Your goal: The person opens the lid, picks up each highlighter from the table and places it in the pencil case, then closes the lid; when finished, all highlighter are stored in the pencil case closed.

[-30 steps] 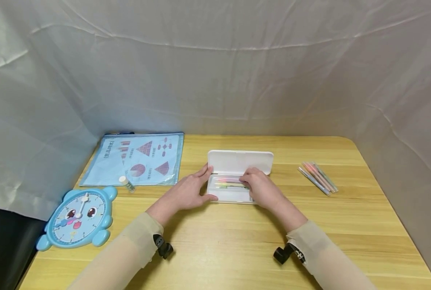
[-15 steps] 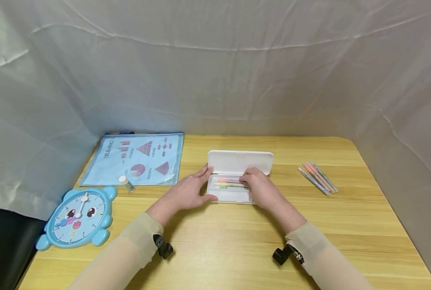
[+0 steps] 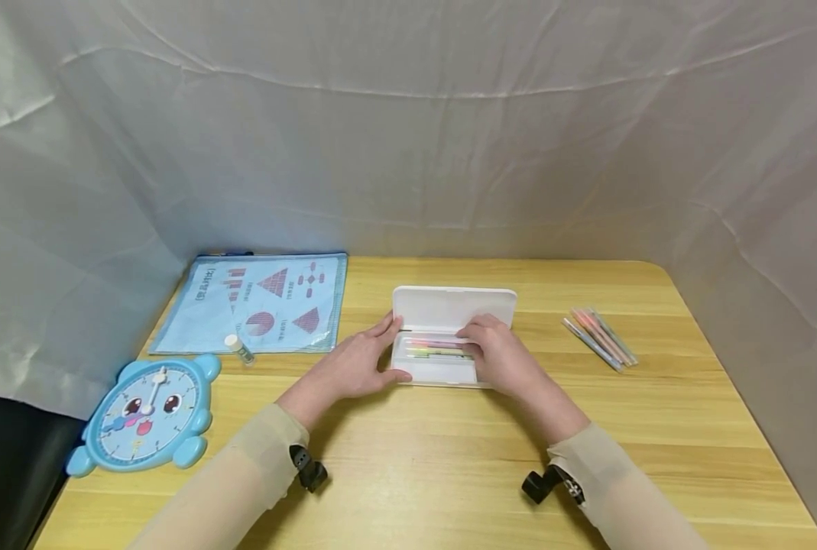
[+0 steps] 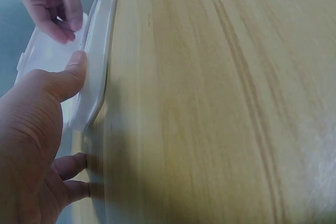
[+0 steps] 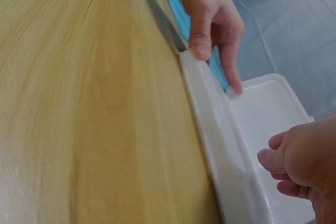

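Observation:
A white pencil case (image 3: 442,372) lies with its lid (image 3: 455,308) raised toward the back. Several highlighters or pens (image 3: 436,349) in pink, yellow and green lie in its rear compartment, their right ends covered by a hand. My left hand (image 3: 358,365) holds the case's left end, thumb on the front edge and fingers toward the back. My right hand (image 3: 503,355) hovers over the right part of the case. Its fingers (image 5: 278,153) are loosely bent in the right wrist view, and I see nothing between them and the thumb.
Several slim pens (image 3: 601,338) lie together on the right of the wooden table (image 3: 408,458). A blue document pouch (image 3: 257,302) is at the back left, with a glue stick (image 3: 240,349) by its front edge. A blue toy clock (image 3: 148,412) lies at the left.
My right hand has shifted slightly right over the case, uncovering a little more of its front compartment. The left hand stays on the case's left end.

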The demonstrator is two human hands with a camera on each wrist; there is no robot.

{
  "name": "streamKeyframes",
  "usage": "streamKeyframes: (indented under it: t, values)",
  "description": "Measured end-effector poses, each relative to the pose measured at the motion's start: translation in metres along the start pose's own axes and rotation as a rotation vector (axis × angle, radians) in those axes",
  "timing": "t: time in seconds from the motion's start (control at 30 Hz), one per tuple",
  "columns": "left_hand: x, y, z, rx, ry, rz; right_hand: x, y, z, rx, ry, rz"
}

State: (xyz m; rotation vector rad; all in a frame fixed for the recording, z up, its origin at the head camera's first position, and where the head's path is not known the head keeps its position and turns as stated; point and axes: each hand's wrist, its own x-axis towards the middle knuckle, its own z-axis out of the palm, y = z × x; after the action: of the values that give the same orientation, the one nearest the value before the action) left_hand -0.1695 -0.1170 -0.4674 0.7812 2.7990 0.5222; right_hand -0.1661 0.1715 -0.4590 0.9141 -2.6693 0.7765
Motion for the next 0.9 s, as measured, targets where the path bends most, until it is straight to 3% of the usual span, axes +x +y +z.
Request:
streamKeyframes:
  t: [0.17, 0.33, 0.67, 0.8, 0.9]
  values:
    - [0.0, 0.0, 0.001, 0.002, 0.005, -0.001, -0.007, 0.001, -0.014, -0.003, 0.04, -0.027]
    - [0.0, 0.0, 0.001, 0.001, 0.011, 0.004, -0.017, 0.003, -0.031, -0.011, 0.07, 0.01]
    - [0.0, 0.001, 0.0, -0.006, 0.009, -0.005, -0.042, 0.013, -0.07, -0.034, 0.241, 0.067]
    - [-0.001, 0.001, 0.0, -0.011, 0.006, -0.004, -0.054, 0.022, -0.085, -0.053, 0.259, 0.121]
    - [-0.001, 0.001, 0.0, -0.013, 0.007, -0.002, -0.063, 0.03, -0.094, -0.04, 0.25, 0.205]
